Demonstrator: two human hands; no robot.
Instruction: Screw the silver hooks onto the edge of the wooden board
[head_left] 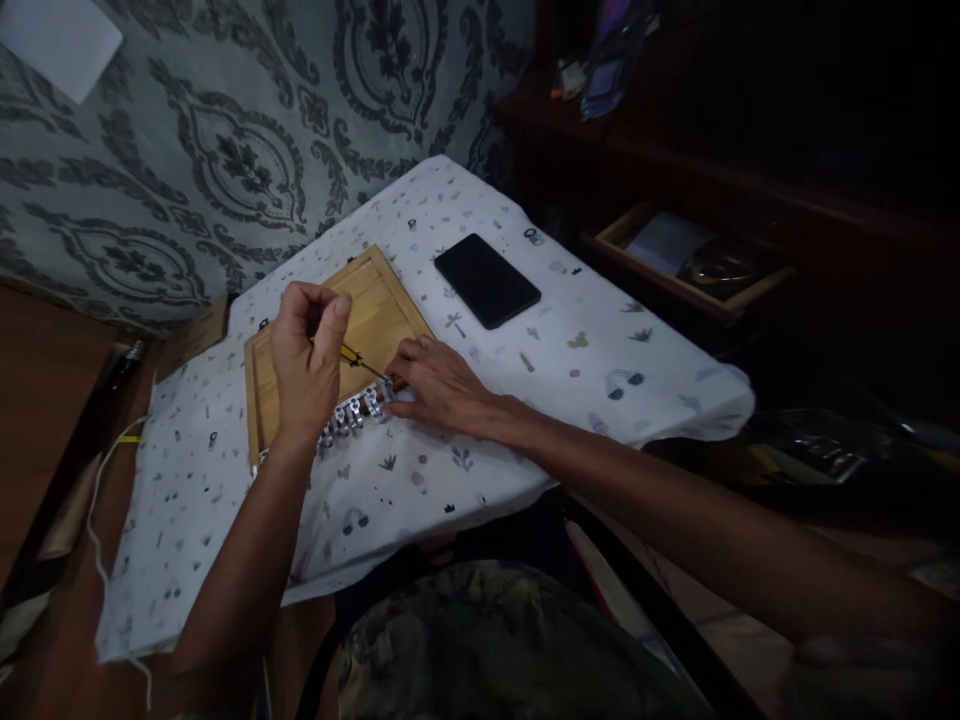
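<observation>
A wooden board with a raised rim [375, 305] lies on the table, and a row of small shiny metal clips [355, 411] runs along its near right edge. My left hand [309, 345] is closed in a fist above the board, around a screwdriver with a yellow and black handle [349, 355]. The screwdriver's thin shaft slants down to the last clip on the right. There my right hand [439, 385] presses its thumb and fingers on that clip and the board's corner. The fingertips partly hide the screwdriver's tip.
A black phone [487, 280] lies on the patterned white tablecloth [585, 390] beyond the board. A piece of cardboard [196, 338] leans at the left by the wall. An open drawer [690, 262] juts out on the right, and a white cable [96, 525] hangs at the left edge.
</observation>
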